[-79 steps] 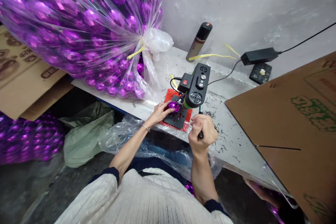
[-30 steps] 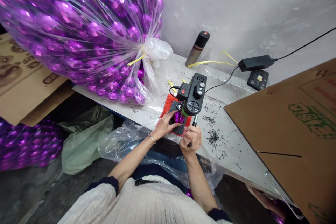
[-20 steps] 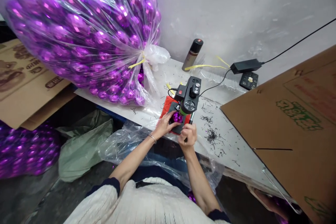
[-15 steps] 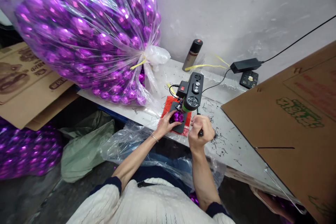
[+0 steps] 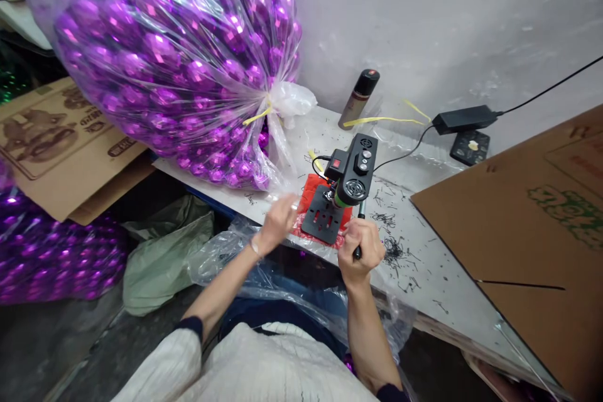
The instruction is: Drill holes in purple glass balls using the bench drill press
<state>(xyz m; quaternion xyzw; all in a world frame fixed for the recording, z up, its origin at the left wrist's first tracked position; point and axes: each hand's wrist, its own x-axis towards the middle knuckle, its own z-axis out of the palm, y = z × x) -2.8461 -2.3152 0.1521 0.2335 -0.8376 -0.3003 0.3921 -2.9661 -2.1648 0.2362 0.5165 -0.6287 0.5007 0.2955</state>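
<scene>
The desk (image 5: 445, 282) is surfaced in pale grey, speckled with black bits (image 5: 393, 250). The press (image 5: 355, 160) is finished in black, marked by a green band (image 5: 340, 200), silver buttons (image 5: 363, 168) and a red switch (image 5: 336, 163); its lever (image 5: 361, 213) is toned silver and black. The dark plate (image 5: 308, 226) is patterned with slots, and red is shown by the sheet (image 5: 306, 191) beneath. At the desk's left end, shiny purple faceted balls (image 5: 198, 72) are seen through clear plastic, tied in yellow. Near the back edge, the can (image 5: 358, 100) is capped in black. The right-end carton (image 5: 509, 232) is coloured brown, printed in green and faint red.
</scene>
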